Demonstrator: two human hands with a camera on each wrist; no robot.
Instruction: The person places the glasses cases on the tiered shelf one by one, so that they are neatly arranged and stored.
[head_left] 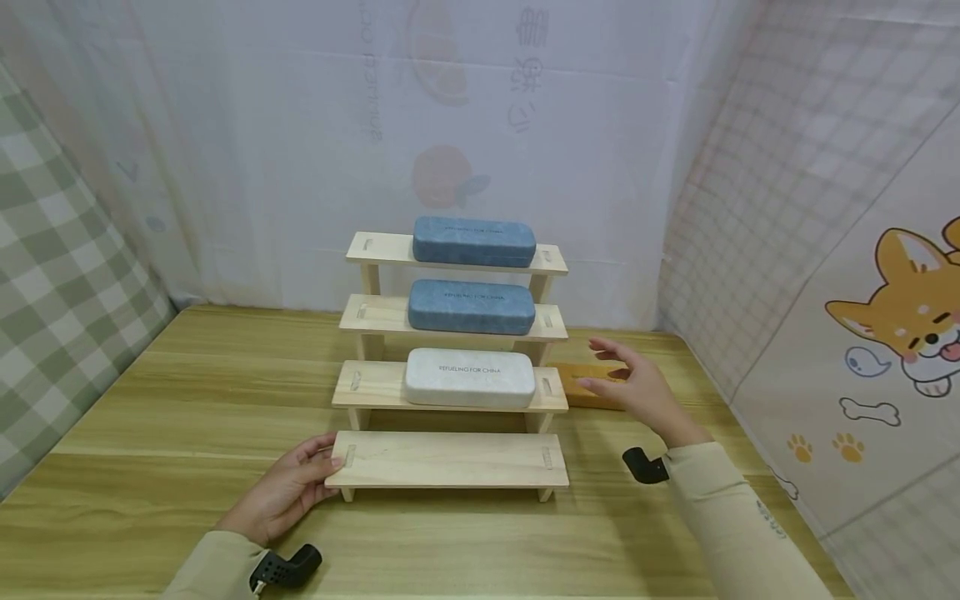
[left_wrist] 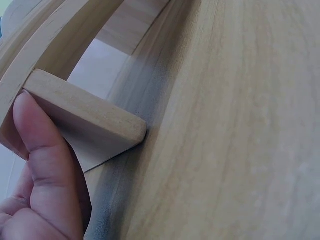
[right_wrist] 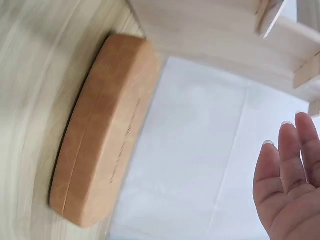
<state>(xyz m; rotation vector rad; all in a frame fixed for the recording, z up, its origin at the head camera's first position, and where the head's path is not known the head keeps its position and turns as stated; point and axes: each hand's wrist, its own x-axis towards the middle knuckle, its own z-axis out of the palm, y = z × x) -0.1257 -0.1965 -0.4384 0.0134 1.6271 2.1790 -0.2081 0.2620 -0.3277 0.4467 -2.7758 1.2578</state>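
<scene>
My left hand [head_left: 288, 492] grips the left end of the lowest step of a pale wooden stepped display stand [head_left: 450, 462]. In the left wrist view, the thumb [left_wrist: 42, 130] presses against the stand's edge beside a short leg. My right hand [head_left: 641, 392] hovers to the right of the stand with fingers apart and holds nothing. Near it lies an orange-brown glasses case [right_wrist: 105, 130] on the table, partly hidden behind the stand and hand in the head view. A white glasses case [head_left: 470, 379] sits on the second step from the bottom.
Two blue glasses cases stand on the upper steps, one on the third [head_left: 471, 308] and one on the top [head_left: 474, 243]. The wood-grain table [head_left: 187, 400] meets a pale curtain [head_left: 285, 167] behind the stand. A printed cloth [head_left: 862, 350] hangs at the right.
</scene>
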